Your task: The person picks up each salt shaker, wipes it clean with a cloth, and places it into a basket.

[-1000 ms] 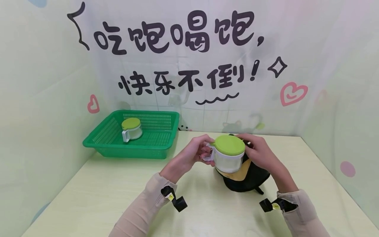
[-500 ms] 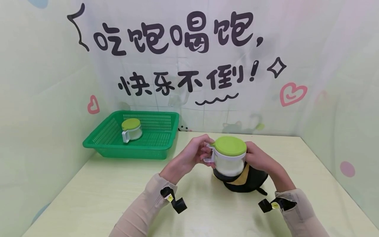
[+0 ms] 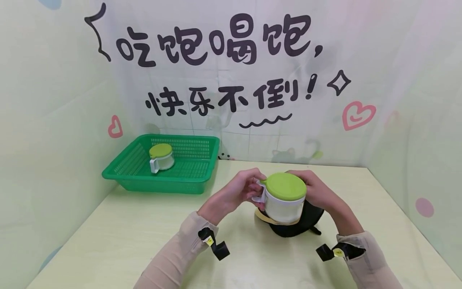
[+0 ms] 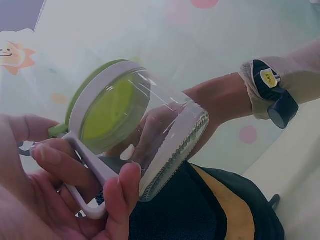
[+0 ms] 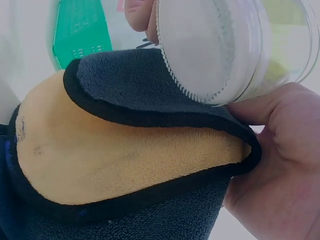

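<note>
My left hand [image 3: 249, 188] holds a clear glass seasoning jar [image 3: 283, 208] by its white handle [image 4: 92, 172], with the thumb beside the tab of the green lid [image 3: 286, 186]. The jar is raised above the table and tilted. My right hand [image 3: 317, 190] grips a folded cloth [image 3: 311, 216], dark blue on one face and tan on the other, with black edging. In the right wrist view the cloth [image 5: 125, 150] bends into a fold at the right thumb, close under the jar's ribbed base [image 5: 197, 50]. Behind the glass, the right fingers show through in the left wrist view.
At the back left of the table [image 3: 144, 241] stands a green plastic basket [image 3: 162, 187]. Inside it is a similar green-lidded jar [image 3: 166, 162]. A printed curtain [image 3: 231, 140] hangs close behind the table.
The jar has shifted slightly right and toward me. My right hand has moved around behind it, and the cloth's tan face now shows beneath the jar's left side.
</note>
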A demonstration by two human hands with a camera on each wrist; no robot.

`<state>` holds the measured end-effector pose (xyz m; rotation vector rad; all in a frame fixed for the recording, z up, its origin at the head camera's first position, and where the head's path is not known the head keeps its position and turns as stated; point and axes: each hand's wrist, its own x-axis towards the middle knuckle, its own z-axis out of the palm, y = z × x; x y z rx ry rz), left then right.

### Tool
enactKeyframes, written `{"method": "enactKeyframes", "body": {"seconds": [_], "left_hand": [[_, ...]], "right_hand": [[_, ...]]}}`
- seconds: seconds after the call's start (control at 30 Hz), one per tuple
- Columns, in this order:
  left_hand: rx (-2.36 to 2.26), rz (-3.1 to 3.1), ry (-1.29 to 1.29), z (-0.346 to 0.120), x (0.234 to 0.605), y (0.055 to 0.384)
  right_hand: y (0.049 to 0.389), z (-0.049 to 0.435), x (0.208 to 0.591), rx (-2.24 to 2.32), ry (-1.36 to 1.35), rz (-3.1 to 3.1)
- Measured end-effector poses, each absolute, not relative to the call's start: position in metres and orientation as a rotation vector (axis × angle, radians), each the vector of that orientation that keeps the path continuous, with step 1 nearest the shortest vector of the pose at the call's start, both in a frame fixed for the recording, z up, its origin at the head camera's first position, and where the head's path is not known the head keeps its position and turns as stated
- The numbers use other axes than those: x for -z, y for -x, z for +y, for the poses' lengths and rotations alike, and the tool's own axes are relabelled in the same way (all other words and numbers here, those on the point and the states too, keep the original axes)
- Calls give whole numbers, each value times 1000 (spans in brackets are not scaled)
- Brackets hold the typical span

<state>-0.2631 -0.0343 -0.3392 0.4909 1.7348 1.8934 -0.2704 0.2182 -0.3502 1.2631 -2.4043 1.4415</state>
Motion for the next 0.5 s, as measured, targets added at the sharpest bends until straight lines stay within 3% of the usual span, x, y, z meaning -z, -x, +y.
{"method": "enactKeyframes", "body": {"seconds": [0.3, 0.5], "left_hand": [[-1873, 1661, -521, -33, 340, 263], [-1841, 1651, -557, -32, 339, 262]], "right_hand": [[271, 219, 352, -1633, -1409, -2387], [272, 225, 349, -1633, -1362, -2475]]}}
